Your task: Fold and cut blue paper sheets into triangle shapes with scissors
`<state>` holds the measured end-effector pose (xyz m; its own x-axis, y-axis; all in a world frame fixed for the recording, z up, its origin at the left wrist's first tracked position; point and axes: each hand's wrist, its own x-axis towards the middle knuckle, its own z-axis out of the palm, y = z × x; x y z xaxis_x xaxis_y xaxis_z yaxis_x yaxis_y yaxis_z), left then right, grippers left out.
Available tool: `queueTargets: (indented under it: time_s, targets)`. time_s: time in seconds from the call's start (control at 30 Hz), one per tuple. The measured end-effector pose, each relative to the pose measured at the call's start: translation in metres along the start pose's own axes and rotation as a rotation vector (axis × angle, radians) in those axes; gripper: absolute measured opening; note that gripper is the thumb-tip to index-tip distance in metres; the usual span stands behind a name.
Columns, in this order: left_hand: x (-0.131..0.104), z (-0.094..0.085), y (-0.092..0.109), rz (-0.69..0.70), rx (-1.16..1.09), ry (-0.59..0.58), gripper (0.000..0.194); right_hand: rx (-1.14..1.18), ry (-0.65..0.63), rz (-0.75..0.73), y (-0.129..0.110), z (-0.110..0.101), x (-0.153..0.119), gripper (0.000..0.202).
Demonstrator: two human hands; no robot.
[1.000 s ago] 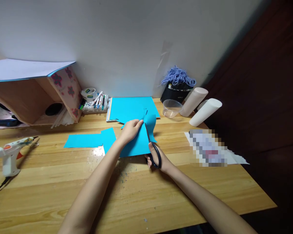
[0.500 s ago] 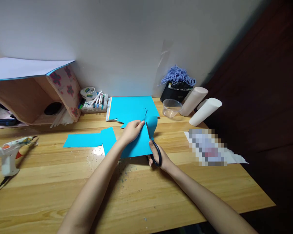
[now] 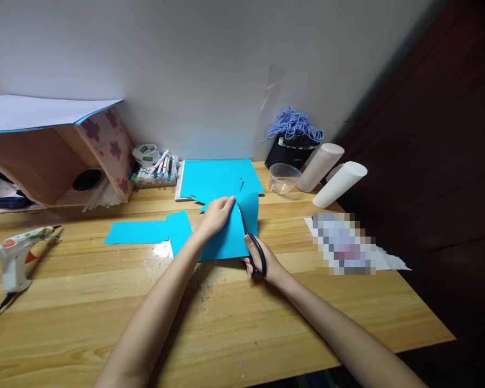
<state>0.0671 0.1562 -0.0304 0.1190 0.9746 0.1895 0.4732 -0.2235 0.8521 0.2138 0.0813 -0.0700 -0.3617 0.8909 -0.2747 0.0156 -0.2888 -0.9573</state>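
Observation:
My left hand (image 3: 218,214) pinches the upper part of a blue sheet of paper (image 3: 225,242), thumb on top. My right hand (image 3: 262,261) has its fingers through the black handles of a pair of scissors (image 3: 243,218), whose blade lies along the sheet and points up toward my left thumb. How far the lower blade is under the paper is hidden. Beyond the hands lies a stack of coloured paper (image 3: 214,175) with a blue sheet on top and small dark scraps on it. Cut blue pieces (image 3: 139,233) rest left of my left hand.
A white glue gun (image 3: 18,253) with a cord lies at the left, below a decorated box (image 3: 109,145). Markers (image 3: 161,168) sit near the wall. At the back right stand a clear plastic bowl (image 3: 285,179), a black holder (image 3: 286,153) with blue yarn, and two white cylinders (image 3: 339,184).
The sheet's right part, curled up before, now lies flatter. The scissors have shifted slightly left, and my left hand has moved a little left too.

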Motion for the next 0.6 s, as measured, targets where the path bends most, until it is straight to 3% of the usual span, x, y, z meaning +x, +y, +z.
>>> queueTargets:
  time_s: [0.17, 0.6]
  targets:
    - [-0.001, 0.003, 0.0, 0.028, 0.134, -0.011, 0.04, -0.03, -0.039, -0.023, -0.002, 0.001, -0.001, 0.057]
    - [-0.007, 0.013, 0.005, 0.031, 0.229, -0.02, 0.04, -0.087, 0.064, 0.007, -0.009, 0.004, -0.003, 0.063]
